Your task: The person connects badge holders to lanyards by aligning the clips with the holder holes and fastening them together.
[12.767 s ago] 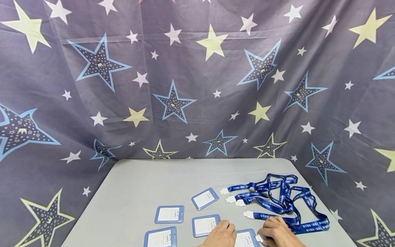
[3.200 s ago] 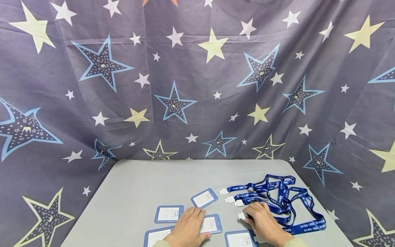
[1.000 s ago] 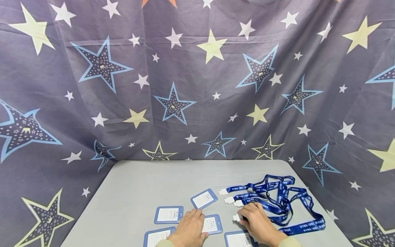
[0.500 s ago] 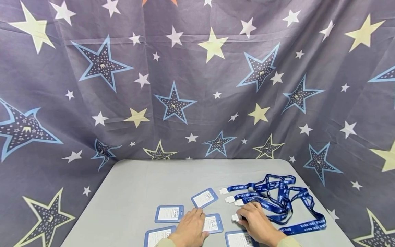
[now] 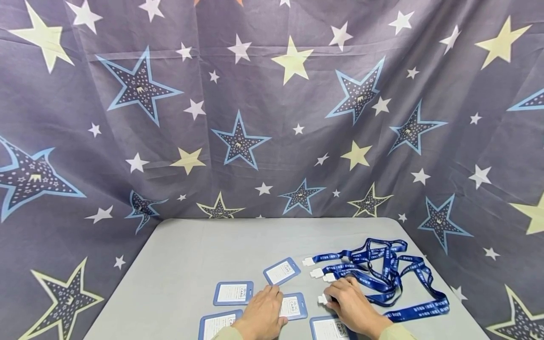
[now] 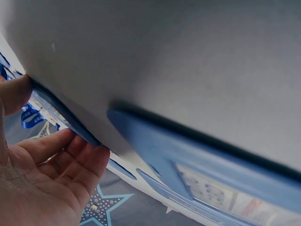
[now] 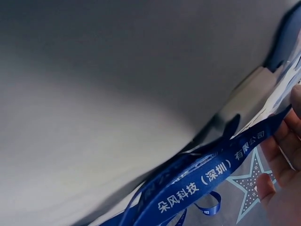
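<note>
Blue-framed badge holders with white cards lie on the grey table. In the head view my left hand [image 5: 262, 312] lies over the left part of the middle badge holder [image 5: 293, 306]; the left wrist view shows thumb and fingertips gripping that holder [image 6: 63, 110] by its edges. My right hand [image 5: 353, 302] pinches a blue lanyard [image 7: 207, 176] near its white clip [image 5: 324, 299], which points left at the slotted end of the middle holder, a short gap apart. Under the right wrist sits a lower badge holder [image 5: 329, 329], partly hidden, with a white clip [image 7: 247, 94] beside it.
Left of my hands lie two badge holders [image 5: 233, 293] [image 5: 218, 325], and another [image 5: 282, 271] is tilted behind them. Tangled blue lanyards [image 5: 386, 269] with white clips [image 5: 316, 273] spread at the right. A star-patterned curtain [image 5: 255, 94] hangs behind the table.
From the lower badge holder, my left hand has moved left to the middle one. My right hand has let go of the lower clip, taken another lanyard, and drawn its clip left.
</note>
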`<state>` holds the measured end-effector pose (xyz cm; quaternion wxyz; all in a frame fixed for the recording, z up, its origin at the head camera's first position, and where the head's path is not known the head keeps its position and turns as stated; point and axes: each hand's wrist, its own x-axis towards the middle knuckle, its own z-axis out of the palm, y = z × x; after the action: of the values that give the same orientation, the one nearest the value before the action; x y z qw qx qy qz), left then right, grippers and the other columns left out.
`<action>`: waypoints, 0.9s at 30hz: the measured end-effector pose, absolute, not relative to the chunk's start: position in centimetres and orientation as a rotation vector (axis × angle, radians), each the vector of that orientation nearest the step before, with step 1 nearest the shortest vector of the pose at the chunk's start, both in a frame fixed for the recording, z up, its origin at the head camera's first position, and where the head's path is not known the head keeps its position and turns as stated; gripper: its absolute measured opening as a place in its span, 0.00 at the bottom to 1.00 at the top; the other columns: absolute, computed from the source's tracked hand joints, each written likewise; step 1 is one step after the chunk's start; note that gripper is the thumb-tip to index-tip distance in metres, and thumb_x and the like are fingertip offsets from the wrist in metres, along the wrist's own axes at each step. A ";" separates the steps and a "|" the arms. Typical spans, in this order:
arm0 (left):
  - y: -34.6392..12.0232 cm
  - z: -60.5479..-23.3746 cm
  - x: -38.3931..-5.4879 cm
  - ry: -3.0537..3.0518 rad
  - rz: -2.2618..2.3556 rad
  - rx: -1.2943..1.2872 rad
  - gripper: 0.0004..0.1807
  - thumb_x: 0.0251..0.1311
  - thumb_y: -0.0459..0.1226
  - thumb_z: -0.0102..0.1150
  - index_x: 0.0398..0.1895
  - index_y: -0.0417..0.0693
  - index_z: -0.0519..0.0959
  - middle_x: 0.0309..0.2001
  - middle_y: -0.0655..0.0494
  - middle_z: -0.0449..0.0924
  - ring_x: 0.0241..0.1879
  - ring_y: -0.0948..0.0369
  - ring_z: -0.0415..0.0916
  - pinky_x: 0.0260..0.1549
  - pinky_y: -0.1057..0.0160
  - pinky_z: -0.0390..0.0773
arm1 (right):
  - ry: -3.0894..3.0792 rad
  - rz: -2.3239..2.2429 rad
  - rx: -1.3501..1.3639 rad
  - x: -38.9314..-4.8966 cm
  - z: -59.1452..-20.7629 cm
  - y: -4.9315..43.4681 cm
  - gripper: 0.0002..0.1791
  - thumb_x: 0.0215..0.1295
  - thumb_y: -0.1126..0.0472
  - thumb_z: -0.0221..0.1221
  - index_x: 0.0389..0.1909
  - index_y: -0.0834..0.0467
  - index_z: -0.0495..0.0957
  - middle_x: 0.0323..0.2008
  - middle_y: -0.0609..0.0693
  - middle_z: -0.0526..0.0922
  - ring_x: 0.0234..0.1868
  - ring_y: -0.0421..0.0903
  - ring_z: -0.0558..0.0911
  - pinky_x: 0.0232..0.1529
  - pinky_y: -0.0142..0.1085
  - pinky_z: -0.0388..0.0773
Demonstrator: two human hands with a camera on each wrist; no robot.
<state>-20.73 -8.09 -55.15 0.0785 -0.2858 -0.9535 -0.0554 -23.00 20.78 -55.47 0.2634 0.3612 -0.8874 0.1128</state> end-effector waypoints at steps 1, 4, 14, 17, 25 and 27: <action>-8.1 -55.2 -20.8 -2.855 -0.165 -0.855 0.30 0.58 0.54 0.69 0.51 0.39 0.80 0.41 0.57 0.72 0.45 0.60 0.71 0.55 0.57 0.78 | -2.401 0.305 0.975 -23.0 -55.4 20.7 0.15 0.48 0.59 0.77 0.38 0.51 0.85 0.37 0.39 0.84 0.40 0.39 0.78 0.47 0.43 0.69; -8.1 -55.2 -20.8 -2.846 -0.160 -0.859 0.30 0.58 0.54 0.69 0.51 0.39 0.80 0.41 0.57 0.72 0.45 0.60 0.71 0.54 0.58 0.79 | -2.408 0.304 0.972 -23.0 -55.4 20.6 0.15 0.48 0.59 0.77 0.37 0.50 0.85 0.36 0.39 0.84 0.39 0.39 0.78 0.46 0.43 0.69; -8.0 -55.2 -20.7 -2.831 -0.159 -0.870 0.29 0.57 0.53 0.69 0.51 0.39 0.81 0.41 0.57 0.73 0.45 0.60 0.71 0.54 0.59 0.78 | -2.421 0.275 0.975 -23.1 -55.5 20.2 0.14 0.49 0.57 0.77 0.37 0.49 0.85 0.35 0.37 0.83 0.39 0.38 0.77 0.45 0.41 0.67; -8.0 -55.2 -20.8 -2.845 -0.159 -0.867 0.29 0.57 0.54 0.69 0.52 0.40 0.81 0.42 0.58 0.73 0.46 0.60 0.71 0.56 0.59 0.78 | -2.420 0.270 0.979 -23.2 -55.6 20.1 0.14 0.49 0.57 0.77 0.36 0.48 0.84 0.34 0.37 0.82 0.38 0.38 0.76 0.44 0.40 0.66; -8.0 -55.3 -20.9 -2.868 -0.170 -0.865 0.29 0.57 0.53 0.70 0.53 0.41 0.80 0.44 0.58 0.74 0.48 0.60 0.72 0.57 0.59 0.78 | -2.441 0.272 0.985 -23.2 -55.4 19.8 0.13 0.50 0.58 0.76 0.36 0.48 0.84 0.34 0.38 0.82 0.38 0.38 0.76 0.43 0.40 0.67; -8.1 -55.3 -20.9 -2.865 -0.167 -0.868 0.29 0.58 0.53 0.70 0.53 0.41 0.80 0.44 0.58 0.74 0.47 0.60 0.72 0.56 0.59 0.78 | -2.445 0.270 0.986 -23.2 -55.4 19.7 0.13 0.50 0.58 0.76 0.36 0.48 0.84 0.33 0.37 0.82 0.38 0.38 0.75 0.43 0.40 0.67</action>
<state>-20.90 -8.07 -55.29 0.0714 -0.2889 -0.9531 -0.0554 -23.21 19.72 -55.40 0.2431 0.3608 -0.8950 0.0987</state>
